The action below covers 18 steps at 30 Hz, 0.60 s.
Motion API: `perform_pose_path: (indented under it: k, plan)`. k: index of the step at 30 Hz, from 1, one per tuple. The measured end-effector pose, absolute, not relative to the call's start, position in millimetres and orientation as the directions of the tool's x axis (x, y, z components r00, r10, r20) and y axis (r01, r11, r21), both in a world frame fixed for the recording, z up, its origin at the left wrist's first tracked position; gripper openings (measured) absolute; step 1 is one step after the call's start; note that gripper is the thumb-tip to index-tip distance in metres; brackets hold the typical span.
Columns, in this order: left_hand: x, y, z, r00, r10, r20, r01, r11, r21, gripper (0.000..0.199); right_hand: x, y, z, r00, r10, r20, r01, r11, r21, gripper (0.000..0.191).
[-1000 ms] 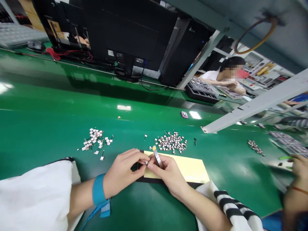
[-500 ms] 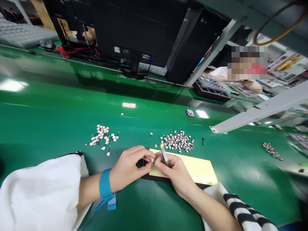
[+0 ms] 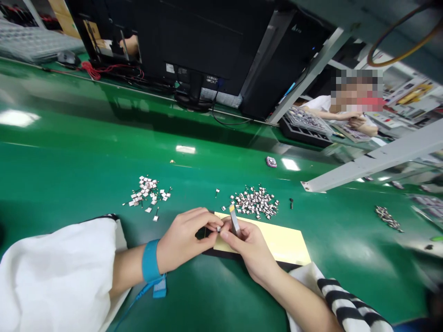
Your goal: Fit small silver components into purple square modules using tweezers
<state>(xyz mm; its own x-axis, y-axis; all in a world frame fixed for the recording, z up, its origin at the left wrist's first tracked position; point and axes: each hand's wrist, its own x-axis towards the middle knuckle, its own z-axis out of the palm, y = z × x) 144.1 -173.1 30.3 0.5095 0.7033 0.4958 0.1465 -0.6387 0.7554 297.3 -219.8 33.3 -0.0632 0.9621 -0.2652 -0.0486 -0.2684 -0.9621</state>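
My left hand, with a blue wrist strap, pinches a tiny metal-and-white component between thumb and fingertips. My right hand grips slim steel tweezers with a yellow end, their tips hidden by my fingers. Both hands sit close together, fingertips nearly touching, above a pale yellow card lying on a black mat. Beyond them lie a pile of similar components and a looser pile.
A green workbench carries a monitor's back, black computer case and cables. A grey beam crosses at right, near a small component pile. A co-worker sits beyond a black tray.
The view has shifted slightly, moving the scene right and up since the oldest frame. A co-worker's hand at lower right has left view. My hands keep about the same hold.
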Motion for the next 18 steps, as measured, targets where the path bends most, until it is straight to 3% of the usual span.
perform_pose_path:
  k: [18]
  plan:
    - [142.5,-172.6,28.9,0.539,0.69,0.483,0.155,-0.645,0.748,0.012,296.1,-220.7,29.9,-0.044,0.978,-0.203,0.024,-0.202,-0.979,0.023]
